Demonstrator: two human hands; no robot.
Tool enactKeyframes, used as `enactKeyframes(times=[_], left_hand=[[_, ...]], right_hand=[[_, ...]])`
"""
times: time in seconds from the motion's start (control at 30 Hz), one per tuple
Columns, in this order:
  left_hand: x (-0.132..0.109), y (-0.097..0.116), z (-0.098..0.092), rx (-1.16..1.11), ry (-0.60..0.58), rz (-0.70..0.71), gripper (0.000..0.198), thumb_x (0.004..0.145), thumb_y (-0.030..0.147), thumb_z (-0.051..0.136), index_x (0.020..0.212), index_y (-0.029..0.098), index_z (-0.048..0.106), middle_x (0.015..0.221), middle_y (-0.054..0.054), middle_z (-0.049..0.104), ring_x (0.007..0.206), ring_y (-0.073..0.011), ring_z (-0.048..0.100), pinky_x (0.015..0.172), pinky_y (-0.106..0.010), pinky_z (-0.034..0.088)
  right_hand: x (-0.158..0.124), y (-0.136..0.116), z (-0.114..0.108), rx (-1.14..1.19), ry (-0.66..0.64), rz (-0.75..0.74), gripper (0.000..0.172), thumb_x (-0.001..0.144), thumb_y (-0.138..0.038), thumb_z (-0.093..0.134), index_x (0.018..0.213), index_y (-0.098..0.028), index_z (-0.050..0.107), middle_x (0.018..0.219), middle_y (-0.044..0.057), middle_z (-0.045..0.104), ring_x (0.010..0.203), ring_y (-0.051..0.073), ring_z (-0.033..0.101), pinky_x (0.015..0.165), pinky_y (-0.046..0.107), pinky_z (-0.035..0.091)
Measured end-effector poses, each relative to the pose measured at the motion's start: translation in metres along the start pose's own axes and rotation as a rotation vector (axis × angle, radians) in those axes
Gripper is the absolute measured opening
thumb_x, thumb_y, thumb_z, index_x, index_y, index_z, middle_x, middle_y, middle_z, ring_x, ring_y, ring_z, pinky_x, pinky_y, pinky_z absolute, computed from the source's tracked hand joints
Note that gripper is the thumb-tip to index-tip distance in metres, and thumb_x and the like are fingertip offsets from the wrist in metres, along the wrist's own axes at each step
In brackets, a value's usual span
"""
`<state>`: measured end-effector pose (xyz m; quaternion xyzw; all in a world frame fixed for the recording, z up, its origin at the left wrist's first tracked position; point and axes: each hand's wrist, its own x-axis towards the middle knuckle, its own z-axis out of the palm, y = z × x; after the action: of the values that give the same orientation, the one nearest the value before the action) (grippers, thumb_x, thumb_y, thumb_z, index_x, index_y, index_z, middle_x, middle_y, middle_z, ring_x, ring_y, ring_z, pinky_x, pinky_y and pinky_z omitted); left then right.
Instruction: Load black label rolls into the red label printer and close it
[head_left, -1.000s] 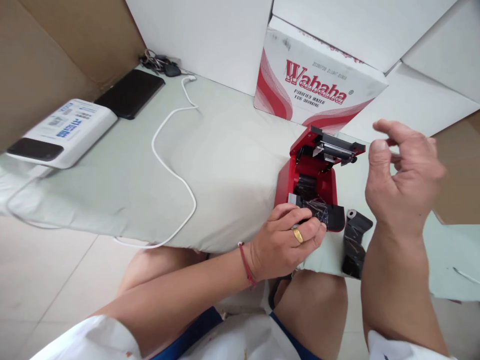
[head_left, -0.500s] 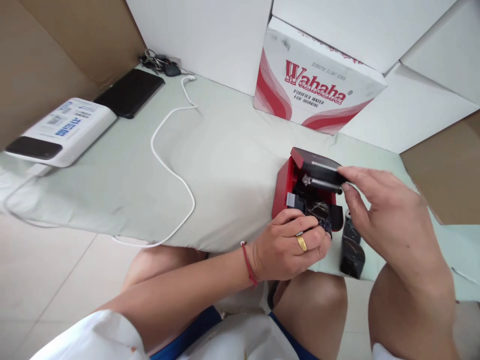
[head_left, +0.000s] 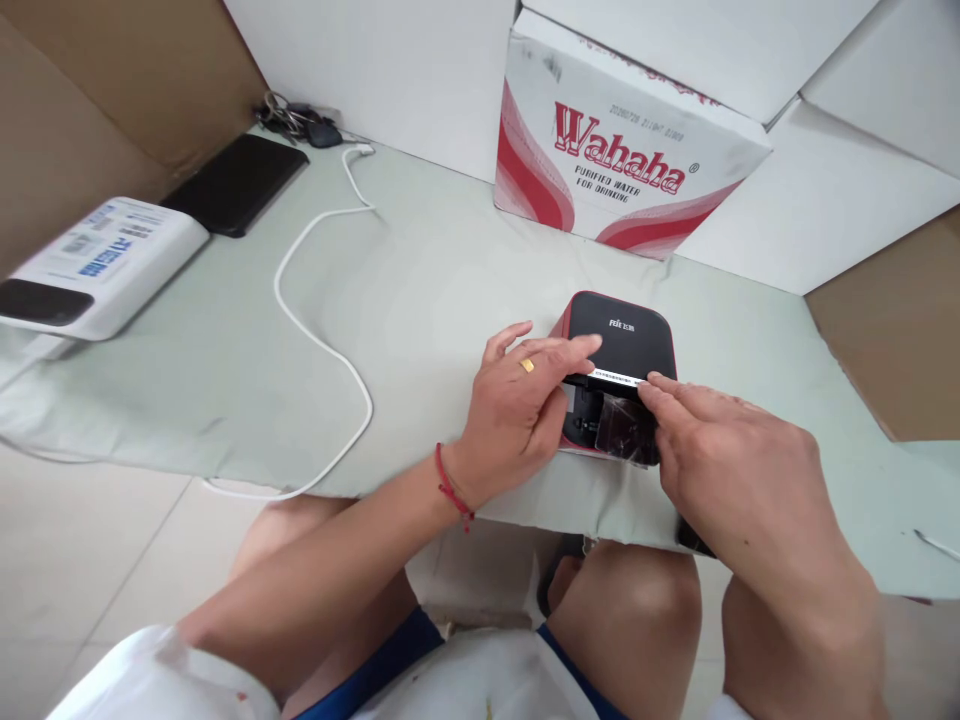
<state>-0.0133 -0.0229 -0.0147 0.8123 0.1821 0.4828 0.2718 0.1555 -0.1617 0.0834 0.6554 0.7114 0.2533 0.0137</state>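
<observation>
A small red and black printer (head_left: 622, 340) with "FEIE" lettering stands near the table's front edge. Its black lid is lowered; whether it is latched cannot be told. My left hand (head_left: 517, 410) rests on the lid's left front, index finger stretched across the top and other fingers apart. At the right front corner, the extended fingers of my right hand (head_left: 735, 450) lie on the lid edge, beside a white label strip (head_left: 616, 378). Below the lid, a dark panel in clear film (head_left: 626, 428) shows at the printer's front. A black object (head_left: 694, 537) is mostly hidden under my right hand.
Left on the pale-covered table (head_left: 420, 300) are a white power bank (head_left: 112, 265), a black phone (head_left: 236, 185), keys (head_left: 296, 122) and a white cable (head_left: 289, 310). A Wahaha water carton (head_left: 630, 150) stands behind the printer, against white boxes (head_left: 375, 80).
The printer's lid has swung down over its inside. My left hand has moved from the printer's front opening up onto the lid. My right hand has come down with the lid.
</observation>
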Motion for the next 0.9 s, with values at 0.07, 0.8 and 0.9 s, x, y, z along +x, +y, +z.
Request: enactKeyframes(times=[0.07, 0.8, 0.9], left_hand=[[0.001, -0.003, -0.002, -0.001, -0.059, -0.053, 0.044, 0.104, 0.005, 0.048, 0.127, 0.026, 0.078, 0.118, 0.0, 0.094, 0.116, -0.0191, 0.088, 0.132, -0.046, 0.049], [0.005, -0.044, 0.009, -1.006, -0.198, -0.418, 0.097, 0.086, 0.032, 0.099, 0.171, 0.05, 0.057, 0.194, 0.005, 0.043, 0.188, -0.0353, 0.023, 0.154, -0.055, 0.023], [0.005, -0.048, 0.016, -1.113, -0.239, -0.505, 0.113, 0.078, 0.029, 0.096, 0.178, 0.05, 0.047, 0.198, 0.006, 0.034, 0.19, -0.0377, 0.016, 0.156, -0.057, 0.014]], right_hand=[[-0.003, 0.001, 0.002, 0.018, 0.016, -0.019, 0.037, 0.103, 0.002, 0.057, 0.118, -0.008, 0.089, 0.118, 0.012, 0.094, 0.093, 0.034, 0.092, 0.059, 0.044, 0.061], [-0.067, -0.027, 0.049, 0.76, 0.334, 0.119, 0.05, 0.099, 0.013, 0.063, 0.135, -0.016, 0.083, 0.135, 0.013, 0.09, 0.142, 0.025, 0.082, 0.136, 0.052, 0.056], [-0.069, -0.028, 0.052, 0.773, 0.357, 0.125, 0.049, 0.099, 0.015, 0.062, 0.133, -0.014, 0.083, 0.133, 0.014, 0.091, 0.143, 0.024, 0.081, 0.137, 0.05, 0.054]])
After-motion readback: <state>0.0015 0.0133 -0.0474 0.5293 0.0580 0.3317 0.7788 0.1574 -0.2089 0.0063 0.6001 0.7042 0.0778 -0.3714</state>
